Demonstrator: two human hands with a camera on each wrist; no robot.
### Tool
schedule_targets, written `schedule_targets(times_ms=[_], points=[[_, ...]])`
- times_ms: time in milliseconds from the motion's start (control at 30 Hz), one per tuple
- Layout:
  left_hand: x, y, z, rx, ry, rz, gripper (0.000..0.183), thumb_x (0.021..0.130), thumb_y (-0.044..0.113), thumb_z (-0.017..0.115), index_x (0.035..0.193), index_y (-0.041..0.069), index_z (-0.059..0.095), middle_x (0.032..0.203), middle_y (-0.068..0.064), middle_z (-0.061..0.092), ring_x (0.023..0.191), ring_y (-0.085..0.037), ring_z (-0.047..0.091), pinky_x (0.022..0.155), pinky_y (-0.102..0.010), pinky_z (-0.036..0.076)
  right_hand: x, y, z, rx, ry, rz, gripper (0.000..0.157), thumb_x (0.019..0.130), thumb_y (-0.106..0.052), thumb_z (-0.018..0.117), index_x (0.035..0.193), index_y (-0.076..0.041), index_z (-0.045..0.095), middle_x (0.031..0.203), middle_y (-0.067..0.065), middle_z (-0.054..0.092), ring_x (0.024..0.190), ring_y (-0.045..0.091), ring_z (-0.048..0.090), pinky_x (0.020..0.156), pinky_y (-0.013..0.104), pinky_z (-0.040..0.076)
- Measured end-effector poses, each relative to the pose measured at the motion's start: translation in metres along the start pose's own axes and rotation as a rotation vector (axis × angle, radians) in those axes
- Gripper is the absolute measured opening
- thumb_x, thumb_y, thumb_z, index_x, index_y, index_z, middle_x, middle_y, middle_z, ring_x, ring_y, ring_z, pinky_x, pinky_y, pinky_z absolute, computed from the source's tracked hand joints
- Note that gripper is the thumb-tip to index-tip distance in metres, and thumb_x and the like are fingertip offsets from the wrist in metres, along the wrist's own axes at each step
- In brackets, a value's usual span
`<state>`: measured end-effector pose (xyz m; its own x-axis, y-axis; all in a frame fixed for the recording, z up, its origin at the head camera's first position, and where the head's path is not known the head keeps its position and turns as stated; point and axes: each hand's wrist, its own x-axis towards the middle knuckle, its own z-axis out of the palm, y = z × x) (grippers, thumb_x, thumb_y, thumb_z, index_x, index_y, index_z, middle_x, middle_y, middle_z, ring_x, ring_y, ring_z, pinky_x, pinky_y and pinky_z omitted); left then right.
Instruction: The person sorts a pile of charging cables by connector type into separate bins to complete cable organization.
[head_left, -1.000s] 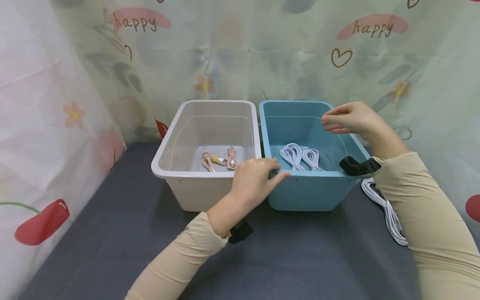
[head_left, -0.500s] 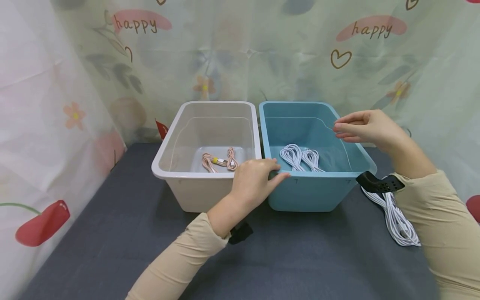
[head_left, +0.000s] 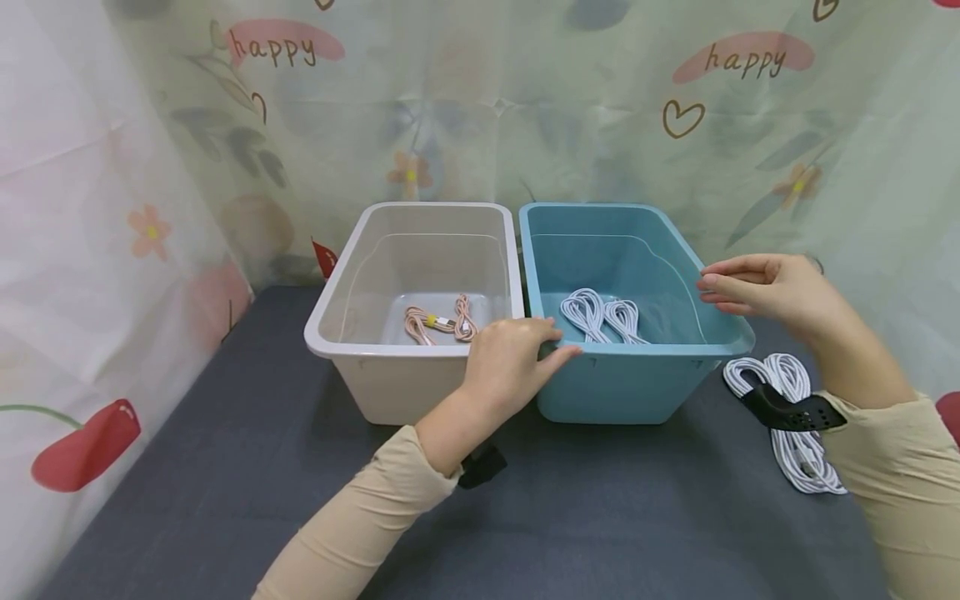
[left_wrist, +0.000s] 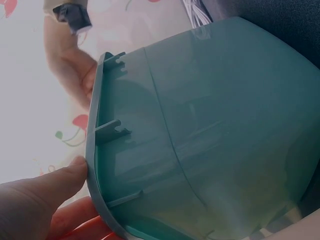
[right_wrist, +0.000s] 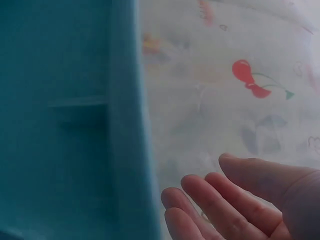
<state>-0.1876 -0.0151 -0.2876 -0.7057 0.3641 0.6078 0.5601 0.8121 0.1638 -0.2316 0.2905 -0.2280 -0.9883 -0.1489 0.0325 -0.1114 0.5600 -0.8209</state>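
Observation:
My left hand (head_left: 506, 362) holds the near left corner of the blue plastic bin (head_left: 622, 383), its thumb along the front rim. In the left wrist view, thumb and fingers meet that bin's rim (left_wrist: 91, 145). Two coiled white cables (head_left: 592, 315) lie inside the blue bin. Beside its right rim hovers my right hand (head_left: 772, 287), fingers loosely bent and holding nothing; the right wrist view shows a gap between fingertips and rim (right_wrist: 135, 120). A bundled white cable (head_left: 806, 458) lies on the dark cloth below my right wrist, partly covered by the black wrist strap.
Left of the blue bin stands a beige bin (head_left: 408, 379), their rims side by side. Inside it are pink cables (head_left: 420, 325) with a yellow-and-white tag. Dark cloth (head_left: 600, 517) covers the table, and a printed curtain (head_left: 465, 108) hangs behind and at both sides.
My right hand has moved from above the blue bin to outside its right rim, lower and nearer, uncovering more of the white cable on the table. My left hand has stayed put.

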Motion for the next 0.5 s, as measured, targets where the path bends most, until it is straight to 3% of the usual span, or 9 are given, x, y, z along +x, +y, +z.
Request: schedule_targets(times_ms=[100, 267, 367, 500], points=[[0.0, 0.0, 0.0, -0.002, 0.005, 0.005, 0.031, 0.083, 0.043, 0.066, 0.098, 0.018, 0.075, 0.109, 0.003, 0.071, 0.082, -0.015, 0.07, 0.057, -0.024, 0.052, -0.008, 0.01, -0.001, 0.052, 0.029, 0.006, 0.01, 0.091, -0.024, 0.06, 0.097, -0.032, 0.064, 0.087, -0.022, 0.07, 0.083, -0.003, 0.068, 0.074, 0.017, 0.055], [0.0, 0.0, 0.0, -0.005, -0.001, 0.004, 0.031, 0.083, 0.043, 0.066, 0.099, 0.018, 0.075, 0.109, 0.003, 0.071, 0.082, -0.015, 0.07, 0.057, -0.024, 0.052, -0.02, 0.033, -0.008, 0.253, 0.095, -0.025, 0.018, 0.091, -0.014, 0.06, 0.092, -0.03, 0.068, 0.086, -0.016, 0.072, 0.08, -0.001, 0.069, 0.069, 0.017, 0.055], [0.0, 0.0, 0.0, -0.007, -0.003, 0.002, 0.031, 0.083, 0.043, 0.066, 0.099, 0.018, 0.075, 0.11, 0.003, 0.071, 0.083, -0.016, 0.07, 0.058, -0.025, 0.052, -0.026, 0.047, -0.012, 0.271, 0.132, -0.011, 0.016, 0.09, -0.015, 0.061, 0.091, -0.03, 0.068, 0.084, -0.016, 0.072, 0.079, -0.002, 0.069, 0.067, 0.016, 0.055], [0.0, -0.001, 0.0, -0.012, -0.002, 0.002, 0.031, 0.083, 0.043, 0.066, 0.099, 0.018, 0.075, 0.109, 0.003, 0.071, 0.083, -0.016, 0.07, 0.058, -0.025, 0.052, -0.034, 0.067, -0.015, 0.186, 0.153, 0.038, 0.014, 0.09, -0.021, 0.062, 0.09, -0.034, 0.065, 0.083, -0.021, 0.07, 0.078, -0.005, 0.067, 0.066, 0.014, 0.054]])
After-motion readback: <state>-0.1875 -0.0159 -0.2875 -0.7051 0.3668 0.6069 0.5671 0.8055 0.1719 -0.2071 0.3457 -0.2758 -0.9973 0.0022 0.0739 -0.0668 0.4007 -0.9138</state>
